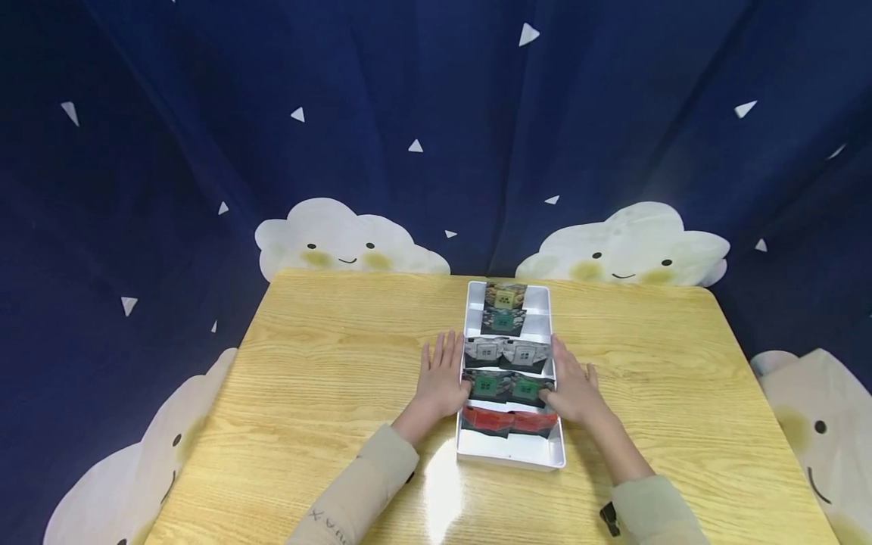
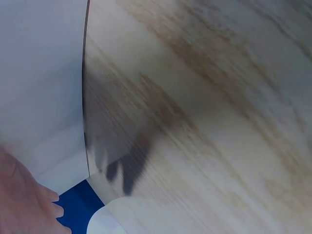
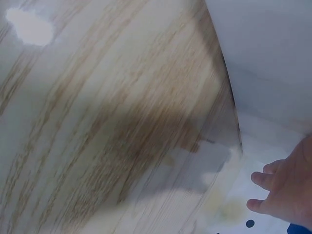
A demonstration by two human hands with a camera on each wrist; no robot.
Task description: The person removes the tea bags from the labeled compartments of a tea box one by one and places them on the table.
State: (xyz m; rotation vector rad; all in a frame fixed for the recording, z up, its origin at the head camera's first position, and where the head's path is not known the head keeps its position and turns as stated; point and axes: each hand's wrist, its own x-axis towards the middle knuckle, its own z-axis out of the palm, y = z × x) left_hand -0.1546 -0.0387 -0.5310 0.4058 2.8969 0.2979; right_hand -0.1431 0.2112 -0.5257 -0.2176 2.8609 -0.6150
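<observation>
A long white tray (image 1: 507, 449) lies on the wooden table, divided crosswise into compartments. My left hand (image 1: 441, 384) holds its left side, fingers stretched along the outer wall and thumb over the rim. On the opposite side my right hand (image 1: 576, 390) grips the wall, its thumb reaching inside beside a green packet (image 1: 527, 388). Two red packets (image 1: 487, 418) stand in the nearest row holding packets. Beyond the green pair come two grey-white packets (image 1: 526, 353), then one teal-and-dark packet (image 1: 502, 322) and one yellow-brown packet (image 1: 506, 297). Both wrist views show the tray's outer wall (image 2: 41, 87) close up.
The wooden table (image 1: 341, 341) extends to both sides of the tray. Behind it hangs a dark blue curtain (image 1: 368, 91) with white triangles and smiling clouds. The tray's far end lies close to the table's back edge.
</observation>
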